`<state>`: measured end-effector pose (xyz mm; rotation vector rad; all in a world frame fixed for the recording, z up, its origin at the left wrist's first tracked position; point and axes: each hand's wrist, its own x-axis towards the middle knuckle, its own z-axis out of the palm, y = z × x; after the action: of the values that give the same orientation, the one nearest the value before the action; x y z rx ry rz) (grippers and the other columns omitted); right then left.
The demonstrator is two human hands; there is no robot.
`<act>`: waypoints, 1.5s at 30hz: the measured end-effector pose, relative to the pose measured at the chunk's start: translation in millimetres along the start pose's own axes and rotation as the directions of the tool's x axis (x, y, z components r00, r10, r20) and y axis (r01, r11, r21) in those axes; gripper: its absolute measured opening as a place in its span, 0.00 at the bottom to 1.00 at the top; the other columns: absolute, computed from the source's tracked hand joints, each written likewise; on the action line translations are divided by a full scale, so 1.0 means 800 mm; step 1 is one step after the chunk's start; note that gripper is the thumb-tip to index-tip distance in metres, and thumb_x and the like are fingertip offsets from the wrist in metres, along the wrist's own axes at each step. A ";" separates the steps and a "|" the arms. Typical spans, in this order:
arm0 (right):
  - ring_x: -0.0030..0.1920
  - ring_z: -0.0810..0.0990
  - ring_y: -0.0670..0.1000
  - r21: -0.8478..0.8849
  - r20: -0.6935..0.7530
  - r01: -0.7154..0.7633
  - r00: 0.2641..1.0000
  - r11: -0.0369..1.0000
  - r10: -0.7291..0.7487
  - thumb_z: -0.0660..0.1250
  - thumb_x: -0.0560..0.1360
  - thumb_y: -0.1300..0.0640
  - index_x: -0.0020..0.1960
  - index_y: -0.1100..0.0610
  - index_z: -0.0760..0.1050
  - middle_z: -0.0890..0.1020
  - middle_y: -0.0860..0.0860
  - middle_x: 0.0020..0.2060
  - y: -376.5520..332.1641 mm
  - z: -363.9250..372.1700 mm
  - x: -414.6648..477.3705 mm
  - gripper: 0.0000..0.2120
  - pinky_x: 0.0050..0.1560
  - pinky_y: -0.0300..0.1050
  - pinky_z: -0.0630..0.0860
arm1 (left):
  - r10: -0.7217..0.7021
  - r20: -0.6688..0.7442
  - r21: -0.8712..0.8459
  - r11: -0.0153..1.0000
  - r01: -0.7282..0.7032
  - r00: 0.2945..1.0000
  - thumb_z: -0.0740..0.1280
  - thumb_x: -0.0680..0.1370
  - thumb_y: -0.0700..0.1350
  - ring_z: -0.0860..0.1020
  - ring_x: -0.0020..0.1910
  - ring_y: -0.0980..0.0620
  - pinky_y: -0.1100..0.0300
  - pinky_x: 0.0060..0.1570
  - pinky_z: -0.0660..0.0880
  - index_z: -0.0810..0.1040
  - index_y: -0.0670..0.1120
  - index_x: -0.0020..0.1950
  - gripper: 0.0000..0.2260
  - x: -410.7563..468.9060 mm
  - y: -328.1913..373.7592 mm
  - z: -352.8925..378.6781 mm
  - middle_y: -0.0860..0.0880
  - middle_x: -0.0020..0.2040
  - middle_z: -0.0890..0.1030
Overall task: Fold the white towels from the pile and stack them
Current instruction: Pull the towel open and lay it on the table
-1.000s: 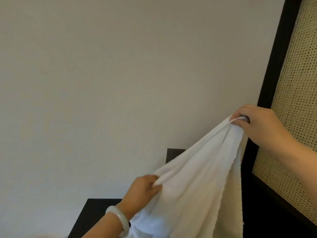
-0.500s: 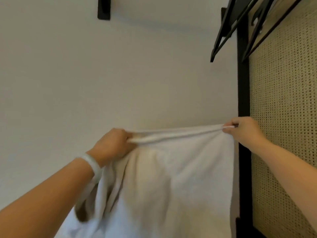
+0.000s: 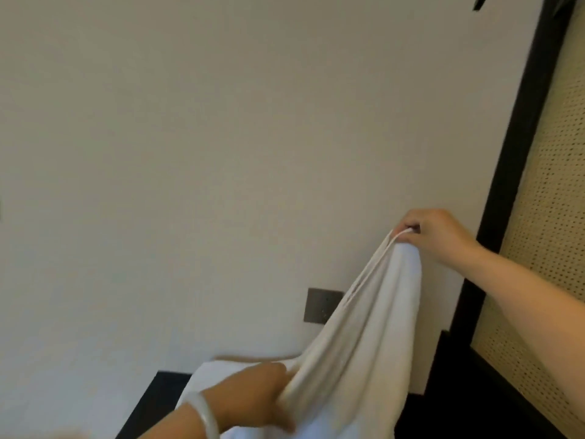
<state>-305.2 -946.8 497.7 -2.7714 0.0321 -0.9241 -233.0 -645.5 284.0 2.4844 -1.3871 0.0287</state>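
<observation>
Towel (image 3: 364,327): white, held in the air before the pale wall (image 3: 190,153). It is stretched on a slant from high right to low left, and its lower part runs out of view at the bottom.
Right hand (image 3: 438,234): raised, fingers and thumb closed in a pinch on the hem at the towel's top, near the black frame (image 3: 512,153) of the cane panel (image 3: 554,217).
Left hand (image 3: 253,396): low, with a bracelet (image 3: 205,413) at the wrist. The fingers are curled round a bunched gather of the towel, not a flat corner.
White cloth (image 3: 218,370): lies behind the left hand, over the dark tabletop (image 3: 148,403). It cannot be told whether it is part of the same towel or of the pile.
Risk, slip: the pinch takes only a thin strip of hem, so the weight of the hanging cloth or a sharp shake would probably pull it free.
Risk, skewed fold: the left hand holds a gather. Unless it finds the matching corner, the edges would likely not meet squarely.
Risk, drag: the unseen lower part may catch on the white cloth or the tabletop edge and disturb what lies there.
Stack: not in view.
</observation>
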 end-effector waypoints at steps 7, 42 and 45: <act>0.46 0.80 0.51 0.001 -0.066 0.024 0.998 1.000 -0.024 0.73 0.73 0.65 0.45 0.59 0.85 0.83 0.51 0.42 0.012 -0.011 -0.001 0.04 0.50 0.45 0.73 | -0.036 0.140 -0.506 0.856 0.103 0.989 0.70 0.74 0.61 0.69 0.39 0.65 0.71 0.44 0.65 0.70 0.55 0.37 0.15 0.011 0.022 0.036 0.60 0.39 0.71; 0.27 0.78 0.48 0.451 -0.186 -0.421 0.818 0.787 0.545 0.75 0.71 0.66 0.43 0.60 0.80 0.80 0.55 0.33 0.064 -0.034 -0.012 0.05 0.25 0.39 0.72 | 0.087 -0.622 0.162 0.987 0.020 0.778 0.69 0.78 0.48 0.72 0.33 0.51 0.52 0.38 0.71 0.70 0.47 0.37 0.13 0.098 -0.090 -0.253 0.53 0.35 0.71; 0.27 0.77 0.48 0.422 -0.095 -0.459 0.835 0.781 0.542 0.73 0.74 0.62 0.45 0.60 0.78 0.80 0.55 0.32 0.076 0.011 -0.033 0.04 0.30 0.44 0.75 | 0.026 -0.586 0.122 0.991 0.056 0.810 0.69 0.78 0.50 0.72 0.33 0.53 0.52 0.37 0.71 0.69 0.47 0.36 0.14 0.085 -0.109 -0.211 0.53 0.34 0.71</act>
<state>-318.4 -1002.2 462.1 -2.1210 0.5446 -0.9436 -102.5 -614.2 434.9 2.2826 -1.1120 0.8430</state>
